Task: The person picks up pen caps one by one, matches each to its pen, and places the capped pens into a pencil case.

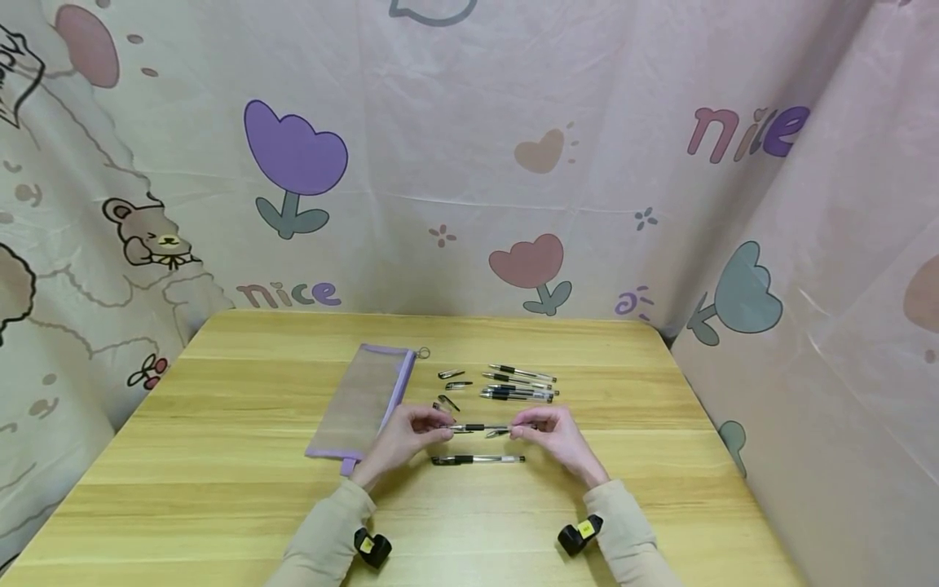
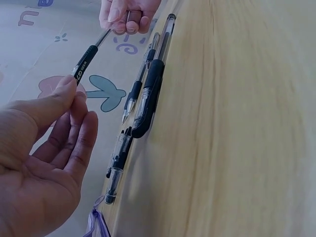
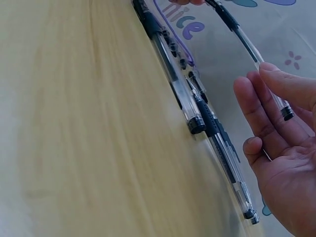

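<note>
Left hand [image 1: 402, 439] and right hand [image 1: 561, 440] pinch 1 pen [image 1: 477, 427], far table edge [image 1: 440, 319] well beyond.

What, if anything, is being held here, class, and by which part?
One pen: the left hand pinches it at the end with the black grip; the right hand pinches the clear barrel near its black end plug.

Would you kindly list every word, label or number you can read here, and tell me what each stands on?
"nice": on the curtain, upper right in the head view.
"nice": on the curtain again, lower left, below the purple flower.
Possibly "G7": on the grip of the held pen; the smaller print beside it is too blurred.
Far-left curtain lettering: cut off, unreadable.
Yellow labels on the wrist cameras: too small to read.
</note>
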Tool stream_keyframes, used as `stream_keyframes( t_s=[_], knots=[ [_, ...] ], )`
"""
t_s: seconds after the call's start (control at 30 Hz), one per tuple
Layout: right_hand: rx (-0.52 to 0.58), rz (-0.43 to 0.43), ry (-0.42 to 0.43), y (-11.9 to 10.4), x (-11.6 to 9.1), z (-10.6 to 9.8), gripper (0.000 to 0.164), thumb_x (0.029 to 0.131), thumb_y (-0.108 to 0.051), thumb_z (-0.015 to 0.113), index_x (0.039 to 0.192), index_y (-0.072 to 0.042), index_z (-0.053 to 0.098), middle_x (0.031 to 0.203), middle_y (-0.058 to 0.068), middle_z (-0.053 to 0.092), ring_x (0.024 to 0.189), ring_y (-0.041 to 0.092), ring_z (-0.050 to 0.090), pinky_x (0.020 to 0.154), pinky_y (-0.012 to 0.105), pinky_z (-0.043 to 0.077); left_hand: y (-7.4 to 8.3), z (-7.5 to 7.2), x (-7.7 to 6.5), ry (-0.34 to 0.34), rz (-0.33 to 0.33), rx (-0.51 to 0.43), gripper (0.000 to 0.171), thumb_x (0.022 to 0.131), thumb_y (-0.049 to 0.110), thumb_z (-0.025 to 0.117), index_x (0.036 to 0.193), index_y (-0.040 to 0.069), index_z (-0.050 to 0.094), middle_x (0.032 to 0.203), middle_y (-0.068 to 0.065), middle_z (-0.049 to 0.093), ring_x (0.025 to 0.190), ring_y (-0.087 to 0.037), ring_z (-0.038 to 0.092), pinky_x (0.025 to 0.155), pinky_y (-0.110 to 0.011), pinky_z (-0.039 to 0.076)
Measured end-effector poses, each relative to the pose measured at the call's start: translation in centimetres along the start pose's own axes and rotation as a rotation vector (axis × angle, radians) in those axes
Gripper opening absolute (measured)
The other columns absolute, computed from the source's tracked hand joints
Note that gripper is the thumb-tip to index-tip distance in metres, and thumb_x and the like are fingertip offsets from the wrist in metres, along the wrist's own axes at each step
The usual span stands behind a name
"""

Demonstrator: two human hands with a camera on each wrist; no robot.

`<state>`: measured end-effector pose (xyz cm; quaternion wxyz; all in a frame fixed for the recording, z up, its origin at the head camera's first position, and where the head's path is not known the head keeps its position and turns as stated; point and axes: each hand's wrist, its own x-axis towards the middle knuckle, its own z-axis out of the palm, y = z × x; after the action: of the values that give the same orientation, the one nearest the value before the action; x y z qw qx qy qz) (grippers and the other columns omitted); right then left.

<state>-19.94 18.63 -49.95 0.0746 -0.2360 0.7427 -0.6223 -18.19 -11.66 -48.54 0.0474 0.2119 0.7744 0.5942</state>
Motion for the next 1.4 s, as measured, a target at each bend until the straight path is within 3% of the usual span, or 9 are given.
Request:
stream_keyframes(
  t_s=[0.17, 0.37, 0.57, 0.97, 1.23, 1.4],
  knots=[
    [0.006, 0.005, 0.002, 0.2, -0.1, 0.2, 0.025, 0.088, -0.007, 0.073, 0.106, 0.010, 0.069, 0.100, 0.035, 0.070, 0.084, 0.011, 0.072, 0.079, 0.026, 0.058, -0.1, 0.1, -0.1, 0.012, -0.012, 0.018, 0.025, 0.087, 0.010, 0.076, 0.108, -0.005, 0.072, 0.102, -0.023, 0.074, 0.078, -0.004, 0.066, 0.071, -0.020, 0.057],
    [0.021, -0.010, 0.028, 0.5, -0.2, 0.6, 0.025, 0.086, -0.004, 0.074, 0.103, 0.013, 0.068, 0.096, 0.033, 0.070, 0.080, 0.005, 0.071, 0.077, 0.024, 0.059, 0.0, 0.1, -0.3, 0.007, -0.065, 0.027, 0.026, 0.087, 0.013, 0.077, 0.107, -0.003, 0.074, 0.098, -0.019, 0.075, 0.075, -0.013, 0.067, 0.068, -0.028, 0.059],
    [0.041, -0.015, 0.036, 0.5, -0.2, 0.9, 0.025, 0.085, -0.001, 0.074, 0.103, 0.016, 0.067, 0.096, 0.035, 0.069, 0.078, 0.005, 0.072, 0.077, 0.024, 0.060, -0.5, 0.1, -0.4, 0.011, -0.065, 0.013, 0.025, 0.086, 0.012, 0.078, 0.107, -0.001, 0.074, 0.098, -0.020, 0.074, 0.073, -0.003, 0.064, 0.068, -0.027, 0.059],
    [0.008, -0.063, 0.042, 0.3, 0.1, 1.2, 0.021, 0.085, 0.002, 0.074, 0.100, 0.016, 0.068, 0.091, 0.032, 0.071, 0.075, 0.006, 0.071, 0.071, 0.026, 0.060, -0.1, 0.1, -0.6, 0.045, -0.059, -0.021, 0.025, 0.085, 0.010, 0.078, 0.106, -0.003, 0.074, 0.100, -0.023, 0.074, 0.073, -0.004, 0.065, 0.069, -0.029, 0.060],
    [-0.046, -0.007, 0.049, -0.2, 0.3, 1.2, 0.023, 0.087, -0.006, 0.075, 0.104, 0.008, 0.071, 0.096, 0.031, 0.072, 0.080, 0.007, 0.070, 0.075, 0.023, 0.057, -0.1, -0.2, -0.5, 0.061, -0.035, -0.044, 0.023, 0.088, 0.007, 0.075, 0.106, -0.007, 0.072, 0.102, -0.027, 0.073, 0.078, -0.004, 0.066, 0.071, -0.020, 0.057],
    [-0.073, -0.008, 0.046, -0.2, 0.2, 0.8, 0.024, 0.089, -0.007, 0.073, 0.108, 0.007, 0.070, 0.102, 0.030, 0.072, 0.084, 0.008, 0.070, 0.078, 0.022, 0.057, -0.3, -0.3, -0.5, 0.079, -0.053, -0.056, 0.025, 0.089, 0.007, 0.074, 0.108, -0.008, 0.071, 0.106, -0.028, 0.072, 0.080, -0.003, 0.067, 0.074, -0.018, 0.057]
  ],
)
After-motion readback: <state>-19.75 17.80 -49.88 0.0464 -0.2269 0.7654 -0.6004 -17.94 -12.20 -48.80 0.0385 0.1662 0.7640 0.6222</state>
